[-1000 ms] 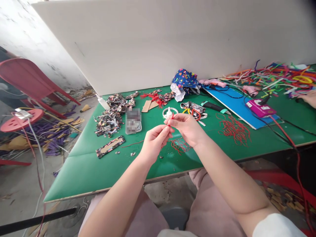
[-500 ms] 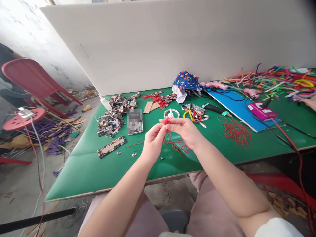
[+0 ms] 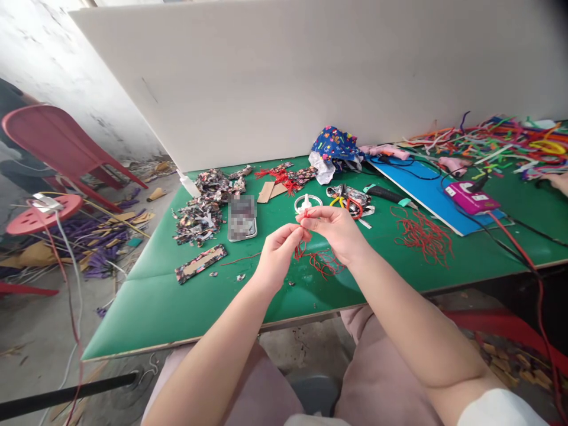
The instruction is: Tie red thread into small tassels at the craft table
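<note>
Both my left hand (image 3: 281,251) and my right hand (image 3: 335,231) are closed in a pinch on a small bundle of red string (image 3: 300,249), held above the table's front half. Strands hang below the fingers; the upper part of the bundle is mostly hidden by them. Under my right hand lies a loose tangle of red string (image 3: 325,265). Just beyond the fingertips stands a white nozzle-topped bottle (image 3: 306,202) beside a white ring. Scissors with red and yellow handles (image 3: 355,208) rest behind my right hand on patterned fabric.
The green table (image 3: 168,313) holds a phone (image 3: 242,219), a fabric-covered strip (image 3: 201,264), fabric scraps (image 3: 199,216), a black-handled tool (image 3: 388,195), more red string (image 3: 423,236), a blue board (image 3: 417,189) and a purple box with cables (image 3: 473,199). Another person's hand (image 3: 560,182) shows at the right edge.
My hands have shifted slightly apart, the right a little up and the left a little down. The red tuft that stuck up above the fingertips is now mostly covered, with strands hanging below.
</note>
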Tool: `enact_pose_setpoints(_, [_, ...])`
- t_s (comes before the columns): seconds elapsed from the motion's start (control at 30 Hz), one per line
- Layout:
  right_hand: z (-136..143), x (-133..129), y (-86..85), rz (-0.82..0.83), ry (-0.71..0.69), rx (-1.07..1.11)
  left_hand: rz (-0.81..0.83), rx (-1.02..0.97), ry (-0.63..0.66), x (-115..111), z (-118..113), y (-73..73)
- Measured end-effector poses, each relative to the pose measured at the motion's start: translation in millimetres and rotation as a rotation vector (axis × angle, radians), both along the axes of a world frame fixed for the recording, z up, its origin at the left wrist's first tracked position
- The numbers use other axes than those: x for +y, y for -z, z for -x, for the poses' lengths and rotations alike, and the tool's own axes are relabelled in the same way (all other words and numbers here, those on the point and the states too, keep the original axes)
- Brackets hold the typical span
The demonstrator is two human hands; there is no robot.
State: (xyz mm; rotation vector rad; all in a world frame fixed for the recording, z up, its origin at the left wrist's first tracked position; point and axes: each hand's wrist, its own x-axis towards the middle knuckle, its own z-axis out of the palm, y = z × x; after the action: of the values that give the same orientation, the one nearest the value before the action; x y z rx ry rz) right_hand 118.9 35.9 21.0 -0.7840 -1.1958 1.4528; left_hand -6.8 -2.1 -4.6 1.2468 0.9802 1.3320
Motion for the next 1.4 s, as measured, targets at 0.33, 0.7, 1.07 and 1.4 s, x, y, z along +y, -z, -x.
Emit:
enact_pose_setpoints(0.33, [-5.4,1.5,-0.8,-0.007,0.031,-0.060,0.117,-0.176,0.146,-2.0,0.0,-8.6])
enact_pose_setpoints(0.7, [-8.5,4.5,-0.1,-0.055,0.066,-0.076,0.230,-0.195,0.193,-4.8,1.9,-10.4])
enact_pose_setpoints(1.07, [-14.0,9.2,8.2,0.031,-0.176,-0.108,0.033,-0.083,-0.067,-3.7,0.6,-6.0])
enact_pose_setpoints(1.4, [3.3,-6.1,2.2,-0.033,-0.051,-0.062,-0.017,0.119,-0.104,-2.0,2.5,-5.3])
